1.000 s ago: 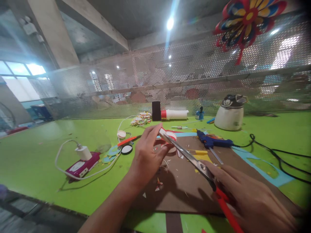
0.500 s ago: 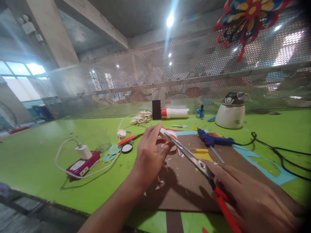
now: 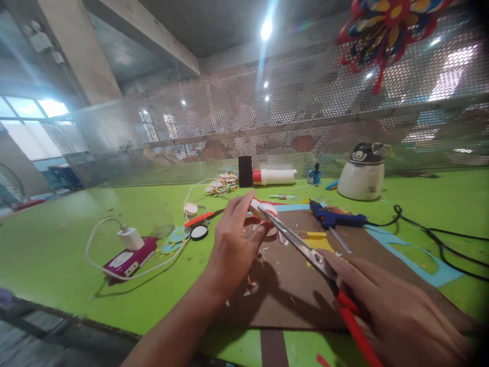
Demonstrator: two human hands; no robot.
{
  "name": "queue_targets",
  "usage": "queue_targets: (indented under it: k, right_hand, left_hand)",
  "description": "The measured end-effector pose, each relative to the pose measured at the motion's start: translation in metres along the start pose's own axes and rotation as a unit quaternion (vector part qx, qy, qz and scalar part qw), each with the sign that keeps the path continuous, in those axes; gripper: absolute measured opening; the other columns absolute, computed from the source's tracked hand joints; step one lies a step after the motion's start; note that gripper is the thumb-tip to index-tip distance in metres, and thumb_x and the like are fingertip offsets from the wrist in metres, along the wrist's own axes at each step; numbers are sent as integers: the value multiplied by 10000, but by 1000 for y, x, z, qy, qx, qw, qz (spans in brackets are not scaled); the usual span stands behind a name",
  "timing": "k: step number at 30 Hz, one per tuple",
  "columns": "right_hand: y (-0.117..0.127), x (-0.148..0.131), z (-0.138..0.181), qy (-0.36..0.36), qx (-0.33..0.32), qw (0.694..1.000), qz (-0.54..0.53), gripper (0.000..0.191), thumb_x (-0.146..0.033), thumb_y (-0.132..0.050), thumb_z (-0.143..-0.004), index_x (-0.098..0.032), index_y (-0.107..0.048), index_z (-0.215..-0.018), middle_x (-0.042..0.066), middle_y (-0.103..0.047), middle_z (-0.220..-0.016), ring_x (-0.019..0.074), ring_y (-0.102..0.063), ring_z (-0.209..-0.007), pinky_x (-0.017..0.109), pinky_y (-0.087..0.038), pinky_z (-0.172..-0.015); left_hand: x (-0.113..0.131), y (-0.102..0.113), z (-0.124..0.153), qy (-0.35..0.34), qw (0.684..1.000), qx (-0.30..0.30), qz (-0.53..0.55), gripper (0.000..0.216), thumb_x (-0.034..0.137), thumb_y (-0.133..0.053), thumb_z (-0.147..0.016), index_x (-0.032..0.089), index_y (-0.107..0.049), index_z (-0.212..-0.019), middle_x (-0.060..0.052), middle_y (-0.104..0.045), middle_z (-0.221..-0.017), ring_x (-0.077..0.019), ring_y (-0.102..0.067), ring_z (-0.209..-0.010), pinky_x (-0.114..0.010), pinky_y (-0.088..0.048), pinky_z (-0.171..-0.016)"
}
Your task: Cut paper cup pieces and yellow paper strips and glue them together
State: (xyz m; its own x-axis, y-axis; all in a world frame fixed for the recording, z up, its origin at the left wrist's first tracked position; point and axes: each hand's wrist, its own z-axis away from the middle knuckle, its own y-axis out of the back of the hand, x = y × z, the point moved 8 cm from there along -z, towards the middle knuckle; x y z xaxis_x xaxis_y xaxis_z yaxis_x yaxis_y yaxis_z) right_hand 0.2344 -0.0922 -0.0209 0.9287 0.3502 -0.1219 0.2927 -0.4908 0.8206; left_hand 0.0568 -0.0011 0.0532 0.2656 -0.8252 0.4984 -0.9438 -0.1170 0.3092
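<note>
The left hand (image 3: pixel 233 244) pinches a small red-and-white paper piece (image 3: pixel 268 208) in its fingers, above the brown board (image 3: pixel 290 300) on the green tabletop (image 3: pixel 57 255). The right hand (image 3: pixel 397 316) has its fingers closed around the red handles of the scissors (image 3: pixel 305 251), whose blades meet the paper piece. A blue glue gun (image 3: pixel 334 219) lies just beyond.

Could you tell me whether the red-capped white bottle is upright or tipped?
Tipped: the white bottle lies on its side on the green table, red cap beside the black box.
</note>
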Motion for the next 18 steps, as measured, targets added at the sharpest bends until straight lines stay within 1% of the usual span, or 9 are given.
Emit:
queue_targets:
  k: [5,10,14,18]
  right_hand:
    - [3,0,-1,2,7,1000,4,470,-261,-388,-899,-255,-391,-1368,126,-635,-1061,281,-663,-868,329,-539,-558]
    - [2,1,-1,-1,-1,1000,13,427,-311,-400,-908,-258,-419,-1332,100,-638,-1002,261,-659,-800,356,-531,-588]
    - [4,1,-1,-6,-9,1000,12,354,-311,-367,-928,-253,-463,-1264,86,-640,-949,240,-656,-745,333,-512,-558]
    - [5,1,-2,-14,-16,1000,7,346,-302,-370,-922,-239,-488,-1242,98,-652,-978,251,-663,-775,327,-513,-564]
  left_hand:
    - [-1,-1,0,7,1000,-5,5,483,151,-625,-823,161,-512,-1292,-101,-537,-1187,-160,-632,-961,-303,-599,-846]
    - [-1,0,0,7,1000,-8,1,488,166,-637,-817,162,-516,-1290,-99,-537,-1187,-167,-621,-980,-325,-590,-873]
    - [1,1,-1,4,1000,-16,-11,487,178,-638,-818,166,-517,-1290,-98,-536,-1186,-169,-615,-983,-332,-589,-876]
    - [3,0,-1,0,1000,-16,-15,455,177,-630,-820,181,-536,-1265,-93,-543,-1160,-165,-623,-957,-317,-604,-833]
